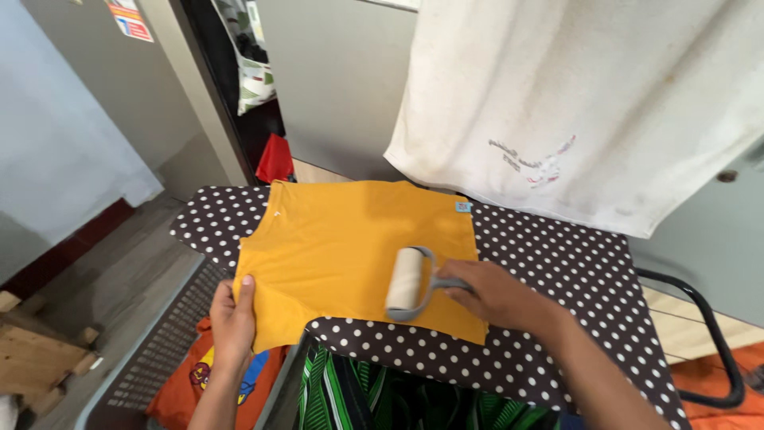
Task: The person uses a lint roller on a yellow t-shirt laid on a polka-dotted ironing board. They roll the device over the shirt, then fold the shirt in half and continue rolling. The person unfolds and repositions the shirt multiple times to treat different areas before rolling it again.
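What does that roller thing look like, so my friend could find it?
Find the dark ironing board with white polka dots. A flat yellow-orange cotton T-shirt lies on it, and the right hand pushes the lint roller across that. It is the only cream cylinder, on a grey handle.

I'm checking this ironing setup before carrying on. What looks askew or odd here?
The yellow shirt lies crooked on the dotted board, one corner hanging off the near edge under the left hand. The white towel above shows a smudged stain.

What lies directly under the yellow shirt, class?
The yellow shirt lies on a dark polka-dot ironing board; the board's surface beneath the shirt is covered and cannot be seen.
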